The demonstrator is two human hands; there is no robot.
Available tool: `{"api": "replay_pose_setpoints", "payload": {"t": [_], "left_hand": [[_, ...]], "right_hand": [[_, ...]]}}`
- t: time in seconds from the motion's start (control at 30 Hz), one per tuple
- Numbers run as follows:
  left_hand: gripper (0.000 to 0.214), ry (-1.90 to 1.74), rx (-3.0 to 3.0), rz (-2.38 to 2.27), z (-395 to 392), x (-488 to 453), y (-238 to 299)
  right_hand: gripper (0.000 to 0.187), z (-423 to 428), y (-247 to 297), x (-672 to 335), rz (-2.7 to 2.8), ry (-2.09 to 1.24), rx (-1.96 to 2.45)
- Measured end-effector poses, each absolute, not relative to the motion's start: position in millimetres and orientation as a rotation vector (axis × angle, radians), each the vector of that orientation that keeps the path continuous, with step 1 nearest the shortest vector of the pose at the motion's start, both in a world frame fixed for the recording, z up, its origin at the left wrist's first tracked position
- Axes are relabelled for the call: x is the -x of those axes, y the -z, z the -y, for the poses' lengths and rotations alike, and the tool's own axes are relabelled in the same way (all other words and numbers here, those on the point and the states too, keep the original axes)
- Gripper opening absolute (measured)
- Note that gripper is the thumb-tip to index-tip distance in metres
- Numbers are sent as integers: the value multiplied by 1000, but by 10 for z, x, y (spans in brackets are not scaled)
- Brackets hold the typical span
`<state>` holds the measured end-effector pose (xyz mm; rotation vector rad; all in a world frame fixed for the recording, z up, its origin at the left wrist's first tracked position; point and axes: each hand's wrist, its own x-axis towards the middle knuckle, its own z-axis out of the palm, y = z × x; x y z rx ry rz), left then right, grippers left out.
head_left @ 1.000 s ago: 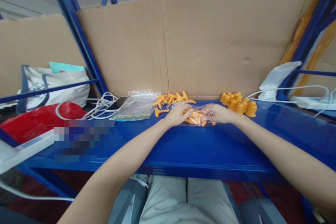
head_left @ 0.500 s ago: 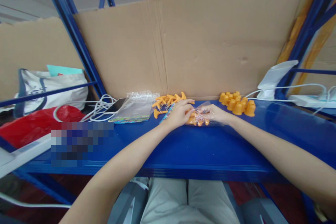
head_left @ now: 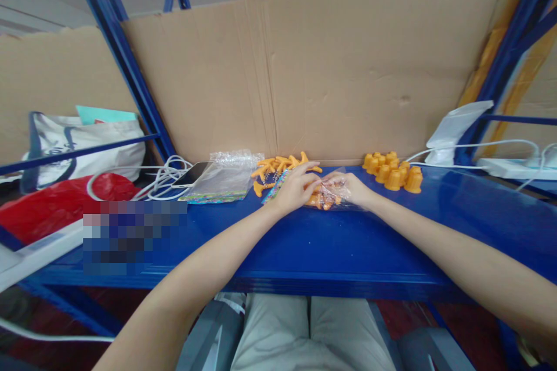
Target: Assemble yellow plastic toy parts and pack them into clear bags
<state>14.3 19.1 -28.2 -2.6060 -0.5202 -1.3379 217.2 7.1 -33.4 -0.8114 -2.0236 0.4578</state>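
Observation:
A clear plastic bag [head_left: 344, 204] with a colourful printed end lies on the blue tabletop, and several orange plastic pieces [head_left: 322, 201] show inside it. My left hand [head_left: 296, 186] lies over the printed end, its fingers bent and pinching the film near the bag's middle. On the other side my right hand [head_left: 353, 190] is closed on the crumpled film, thumb and fingers together. The two hands' fingertips almost meet. Just behind my left hand are loose orange figure-like pieces [head_left: 266, 168] with small metal chains; my hand and the bag partly hide them.
Several orange cup-shaped pieces [head_left: 393, 178] stand to the right. Left lie a stack of flat clear bags [head_left: 217, 185], a phone [head_left: 191, 175], coiled white cables [head_left: 167, 179] and a red bag [head_left: 104, 191]. A cardboard sheet [head_left: 339, 69] closes off the back of the blue table [head_left: 296, 249].
My right hand has shifted slightly, its fingers now closer to the left hand's and gathering the film. The orange pieces in the bag have moved a little. Loose pieces and cups stay put.

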Motion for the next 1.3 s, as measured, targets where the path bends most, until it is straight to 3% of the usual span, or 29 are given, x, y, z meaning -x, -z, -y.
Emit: {"api": "replay_pose_setpoints", "payload": {"t": [0.17, 0.43, 0.6, 0.73, 0.9, 1.1, 1.3], "left_hand": [[20, 1246, 2683, 523, -202, -165, 322], [19, 1184, 2753, 569, -203, -177, 339], [19, 1221, 2733, 563, -207, -183, 342], [18, 1250, 2707, 559, -201, -186, 331], [18, 1275, 2659, 576, -184, -180, 318], [16, 1143, 2705, 653, -191, -193, 316], [18, 948, 2774, 727, -196, -214, 307]], "right_hand": [[51, -94, 344, -2144, 2168, -392, 792], [15, -56, 217, -2307, 2181, -151, 1108], [12, -12, 206, -2278, 2023, -483, 1270], [13, 58, 210, -2169, 1708, -915, 1176], [14, 142, 183, -2086, 1384, -1227, 1069], [16, 134, 78, -2121, 1277, -1265, 1134], [39, 173, 4, -2147, 1424, -1153, 1240]]}}
